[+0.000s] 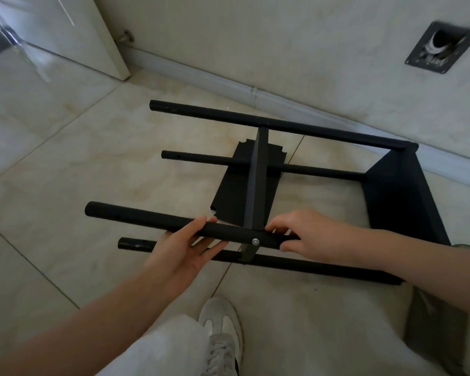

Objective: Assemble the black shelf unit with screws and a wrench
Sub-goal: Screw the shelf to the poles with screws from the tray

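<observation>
— What lies beyond the work itself?
— A pale tiled floor (65,164) meets a light wall (282,44) along a grey skirting board (201,74).
— And at the far left?
— A white door (73,31), a round stop (126,36) beside it. A dark metal plate (440,47) sits on the wall at far right.

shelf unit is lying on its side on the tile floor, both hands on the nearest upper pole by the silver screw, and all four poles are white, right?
Not quite: the head view shows the shelf unit's four poles are black, not white. The rest holds: it lies on its side on the tile floor, with the left hand and right hand on the nearest upper pole by the silver screw.
</observation>
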